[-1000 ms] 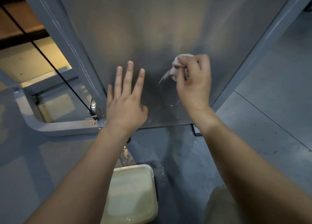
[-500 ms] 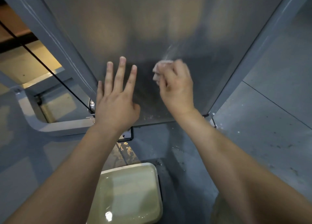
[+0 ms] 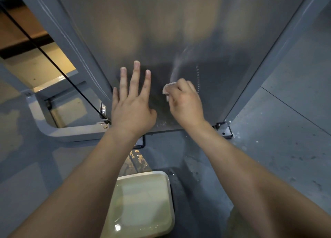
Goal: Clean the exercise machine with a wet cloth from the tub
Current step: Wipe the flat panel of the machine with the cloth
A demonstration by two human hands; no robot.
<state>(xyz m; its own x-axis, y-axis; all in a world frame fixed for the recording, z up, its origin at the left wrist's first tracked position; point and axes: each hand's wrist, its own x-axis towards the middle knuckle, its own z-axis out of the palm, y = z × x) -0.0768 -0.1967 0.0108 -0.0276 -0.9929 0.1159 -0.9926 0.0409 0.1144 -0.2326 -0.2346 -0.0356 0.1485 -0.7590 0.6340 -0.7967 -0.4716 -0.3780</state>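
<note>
Your right hand (image 3: pixel 184 103), pinching the wadded wet cloth (image 3: pixel 169 87), has slid left and down the machine's metal panel (image 3: pixel 161 31), leaving a curved wet streak (image 3: pixel 179 62) above it, so wiping seems well underway. Your left hand (image 3: pixel 132 103) presses flat beside it, fingers spread. The cloth pokes up-left, without a clear long axis.

Most of the cloth (image 3: pixel 169 86) was buried inside the right hand (image 3: pixel 186 106), with only a pale corner showing. The left forearm (image 3: pixel 100 175) covered the left edge of the tub (image 3: pixel 171 198). The machine panel (image 3: pixel 161 31) ran off the top edge, its reflections blurred.
</note>
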